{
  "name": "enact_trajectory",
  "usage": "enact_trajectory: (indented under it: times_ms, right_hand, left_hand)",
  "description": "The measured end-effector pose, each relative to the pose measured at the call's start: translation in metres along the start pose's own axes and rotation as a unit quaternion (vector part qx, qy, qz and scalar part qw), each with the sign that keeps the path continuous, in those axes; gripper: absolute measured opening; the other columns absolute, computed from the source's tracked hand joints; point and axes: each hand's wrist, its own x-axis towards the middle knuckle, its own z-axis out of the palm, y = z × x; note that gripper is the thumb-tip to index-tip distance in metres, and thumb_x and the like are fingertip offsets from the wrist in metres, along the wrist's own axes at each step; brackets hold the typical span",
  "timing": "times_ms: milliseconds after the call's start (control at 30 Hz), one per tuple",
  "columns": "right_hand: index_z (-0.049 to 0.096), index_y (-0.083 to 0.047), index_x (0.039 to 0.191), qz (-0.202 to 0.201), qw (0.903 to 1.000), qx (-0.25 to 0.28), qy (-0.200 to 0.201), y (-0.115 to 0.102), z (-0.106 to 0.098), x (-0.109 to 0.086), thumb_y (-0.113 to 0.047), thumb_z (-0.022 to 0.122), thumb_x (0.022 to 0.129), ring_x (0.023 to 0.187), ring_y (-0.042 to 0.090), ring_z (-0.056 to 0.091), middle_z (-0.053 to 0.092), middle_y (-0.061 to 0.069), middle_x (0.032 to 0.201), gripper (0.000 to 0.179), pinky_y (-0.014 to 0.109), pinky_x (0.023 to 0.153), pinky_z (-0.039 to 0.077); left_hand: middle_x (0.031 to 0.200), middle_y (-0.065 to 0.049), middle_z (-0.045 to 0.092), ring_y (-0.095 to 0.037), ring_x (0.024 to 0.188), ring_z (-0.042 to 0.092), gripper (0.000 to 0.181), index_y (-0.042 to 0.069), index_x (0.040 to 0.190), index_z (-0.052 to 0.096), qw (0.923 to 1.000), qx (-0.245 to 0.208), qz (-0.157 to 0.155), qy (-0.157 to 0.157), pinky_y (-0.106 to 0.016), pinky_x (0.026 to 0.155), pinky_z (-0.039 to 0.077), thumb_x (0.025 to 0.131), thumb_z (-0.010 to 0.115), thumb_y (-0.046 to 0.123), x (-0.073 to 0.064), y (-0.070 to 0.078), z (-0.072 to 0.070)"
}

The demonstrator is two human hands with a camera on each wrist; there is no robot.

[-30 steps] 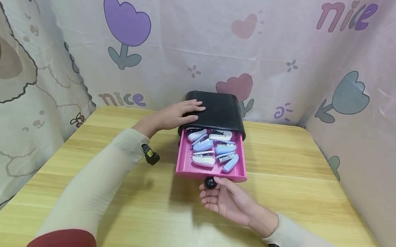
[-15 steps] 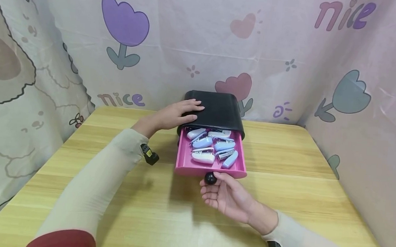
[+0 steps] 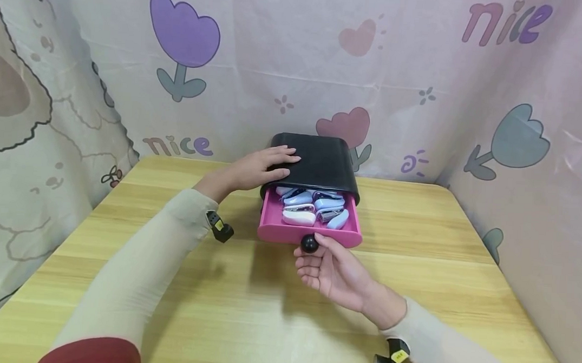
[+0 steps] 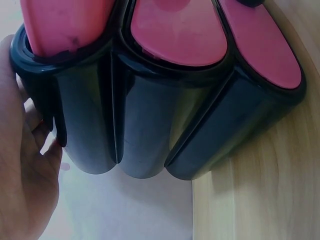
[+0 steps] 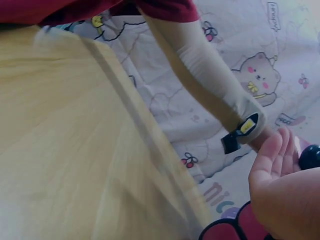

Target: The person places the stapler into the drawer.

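A black drawer cabinet (image 3: 316,161) stands at the back of the table, its pink top drawer (image 3: 274,234) partly out. Several mini staplers lie in that drawer, among them a white stapler (image 3: 298,218) and a light blue stapler (image 3: 338,220); those farther back are partly hidden under the cabinet's top. My left hand (image 3: 259,168) rests on the cabinet's top with fingers extended. On the drawer's front, my right hand (image 3: 340,275) pinches the round black knob (image 3: 309,243) between thumb and index finger, the other fingers loosely bent. In the right wrist view the knob (image 5: 311,157) is partly cut off.
Below the top drawer, the left wrist view shows a pink middle drawer (image 4: 180,32) and a pink bottom drawer (image 4: 270,50), both pushed in. The wooden table (image 3: 444,253) extends around the cabinet. A patterned curtain (image 3: 277,56) hangs behind and at both sides.
The top drawer has slid inward, away from me, with my right hand moving along on the knob. The rear staplers have gone under the cabinet's top. My left hand has stayed put.
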Motion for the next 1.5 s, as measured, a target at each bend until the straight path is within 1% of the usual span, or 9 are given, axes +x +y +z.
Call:
enact_trajectory:
  times_ms: [233, 467, 600, 900, 1200, 1333, 1500]
  right_hand:
    - [0.068, -0.004, 0.109, 0.002, 0.9995, 0.001, 0.031, -0.007, 0.002, 0.008, -0.039, 0.044, 0.104, 0.091, 0.016, 0.064, 0.069, 0.006, 0.099, 0.043, 0.026, 0.088, 0.051]
    - [0.07, -0.004, 0.106, -0.005, 0.9988, 0.0, 0.049, -0.015, -0.003, 0.019, -0.04, 0.045, 0.103, 0.089, 0.015, 0.065, 0.071, 0.006, 0.096, 0.043, 0.025, 0.087, 0.051]
    - [0.071, -0.004, 0.104, -0.014, 0.9978, -0.002, 0.065, -0.019, -0.006, 0.026, -0.04, 0.047, 0.103, 0.087, 0.015, 0.064, 0.07, 0.006, 0.095, 0.043, 0.026, 0.086, 0.051]
    - [0.072, -0.003, 0.101, -0.033, 0.9944, 0.009, 0.1, -0.029, -0.013, 0.044, -0.041, 0.051, 0.101, 0.085, 0.016, 0.064, 0.07, 0.007, 0.092, 0.044, 0.026, 0.082, 0.052]
    - [0.072, -0.001, 0.1, -0.054, 0.9921, 0.013, 0.113, -0.036, -0.017, 0.056, -0.04, 0.052, 0.1, 0.08, 0.014, 0.063, 0.07, 0.007, 0.088, 0.043, 0.024, 0.076, 0.052]
    - [0.073, -0.002, 0.1, -0.046, 0.9926, 0.004, 0.112, -0.04, -0.018, 0.057, -0.04, 0.051, 0.101, 0.077, 0.014, 0.064, 0.07, 0.006, 0.087, 0.044, 0.024, 0.074, 0.053]
    - [0.072, -0.002, 0.102, -0.034, 0.9937, -0.001, 0.107, -0.042, -0.02, 0.057, -0.041, 0.052, 0.1, 0.078, 0.015, 0.065, 0.071, 0.006, 0.089, 0.044, 0.024, 0.075, 0.053]
  left_hand:
    - [0.159, 0.003, 0.029, -0.017, 0.148, 0.013, 0.051, 0.024, 0.149, 0.045, 0.9999, -0.012, -0.004, -0.003, -0.051, 0.117, 0.015, 0.102, 0.045, 0.045, -0.002, 0.001, 0.0]
    - [0.158, 0.002, 0.029, -0.017, 0.148, 0.013, 0.051, 0.023, 0.148, 0.045, 0.9999, -0.01, 0.006, 0.004, -0.05, 0.117, 0.015, 0.102, 0.045, 0.045, -0.001, -0.002, 0.001]
    - [0.158, 0.002, 0.029, -0.017, 0.148, 0.013, 0.051, 0.023, 0.148, 0.045, 0.9999, -0.009, 0.011, 0.005, -0.049, 0.117, 0.015, 0.102, 0.045, 0.044, 0.0, -0.004, 0.001]
    - [0.158, 0.003, 0.029, -0.015, 0.148, 0.012, 0.05, 0.023, 0.148, 0.045, 0.9998, -0.015, 0.01, 0.005, -0.048, 0.118, 0.014, 0.103, 0.045, 0.042, 0.001, -0.005, 0.002]
    - [0.159, 0.002, 0.028, -0.016, 0.148, 0.011, 0.049, 0.022, 0.148, 0.045, 0.9996, -0.02, 0.018, 0.004, -0.046, 0.118, 0.014, 0.103, 0.045, 0.04, 0.001, -0.004, 0.003]
    - [0.159, 0.002, 0.028, -0.016, 0.148, 0.011, 0.05, 0.022, 0.149, 0.045, 0.9996, -0.023, 0.015, 0.004, -0.047, 0.118, 0.013, 0.103, 0.046, 0.041, 0.001, -0.005, 0.003]
    - [0.159, 0.003, 0.028, -0.017, 0.148, 0.011, 0.05, 0.023, 0.148, 0.045, 0.9995, -0.026, 0.013, 0.009, -0.048, 0.118, 0.013, 0.103, 0.045, 0.042, 0.0, -0.006, 0.004]
